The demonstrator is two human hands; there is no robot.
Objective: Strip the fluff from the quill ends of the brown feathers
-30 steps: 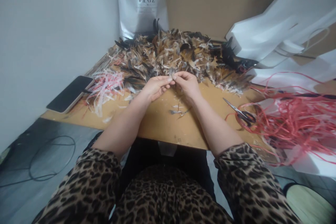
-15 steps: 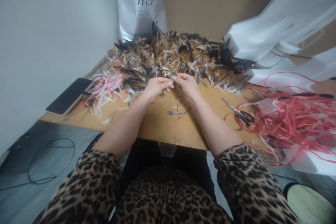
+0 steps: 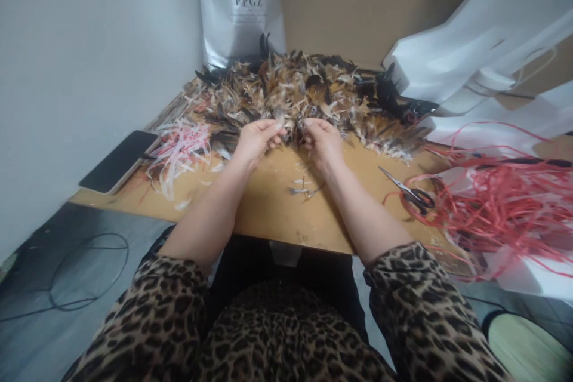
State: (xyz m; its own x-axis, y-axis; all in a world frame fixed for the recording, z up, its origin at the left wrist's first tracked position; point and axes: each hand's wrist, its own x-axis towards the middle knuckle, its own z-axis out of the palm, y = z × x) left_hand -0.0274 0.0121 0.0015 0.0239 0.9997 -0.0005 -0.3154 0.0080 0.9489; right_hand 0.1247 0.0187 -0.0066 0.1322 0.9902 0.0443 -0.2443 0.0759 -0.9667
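Note:
My left hand is closed in a pinch in front of the feather pile, with a pale, blurred wisp that looks like a feather at its fingertips. A short gap to the right, my right hand is also pinched closed; what lies between its fingers blends into the pile behind and cannot be made out. The heap of brown, black and cream feathers spreads just beyond both hands. Between my forearms, a few small loose feathers lie on the wooden table.
Pink and white strips and a phone lie at the left. Scissors rest at the right, beside a tangle of red ribbon. A silver-white printed bag stands behind the pile, and white bags are at the back right.
My hands, which were touching at the fingertips, have moved apart, the left one leftward and the right one slightly rightward. Both stay pinched.

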